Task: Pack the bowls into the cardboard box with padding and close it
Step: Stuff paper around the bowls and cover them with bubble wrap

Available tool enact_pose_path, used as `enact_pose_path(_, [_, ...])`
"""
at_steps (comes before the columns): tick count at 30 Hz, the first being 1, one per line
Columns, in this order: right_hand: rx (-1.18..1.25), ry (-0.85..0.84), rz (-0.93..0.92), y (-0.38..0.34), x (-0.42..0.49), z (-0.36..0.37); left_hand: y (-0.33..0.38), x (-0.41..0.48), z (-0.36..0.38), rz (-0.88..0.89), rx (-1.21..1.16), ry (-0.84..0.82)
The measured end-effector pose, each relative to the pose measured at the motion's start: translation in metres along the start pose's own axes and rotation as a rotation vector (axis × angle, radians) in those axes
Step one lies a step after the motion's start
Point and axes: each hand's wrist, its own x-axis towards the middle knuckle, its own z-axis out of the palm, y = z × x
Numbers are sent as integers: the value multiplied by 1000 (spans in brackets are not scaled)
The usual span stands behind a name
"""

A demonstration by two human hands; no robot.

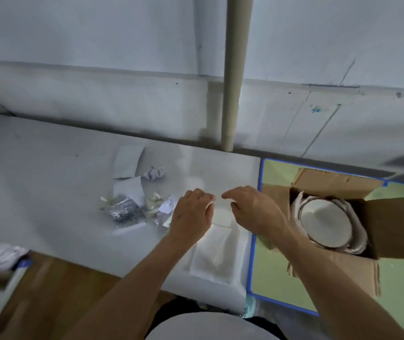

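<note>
My left hand [191,214] and right hand [252,209] sit close together, fingers curled, pinching the far edge of the top padding sheet [220,256] near the bench's [48,192] right edge. Just beyond that edge, the cardboard box [390,227] stands with flaps spread and a bowl [323,224] inside.

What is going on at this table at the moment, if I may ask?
A person is packing bowls. One white bowl sits in the open cardboard box on the right, with padding around it. The left hand and right hand are at the far edge of a white padding sheet on the table; blur hides whether they grip it.
</note>
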Motion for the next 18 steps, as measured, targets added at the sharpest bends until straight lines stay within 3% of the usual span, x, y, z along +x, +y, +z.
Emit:
enact_pose_path(11, [-104, -353, 91, -45, 60, 85, -122, -44, -17, -175, 56, -78])
enact_pose_path(18, [-97, -328, -22, -85, 85, 111, -163, -52, -29, -257, 62, -50])
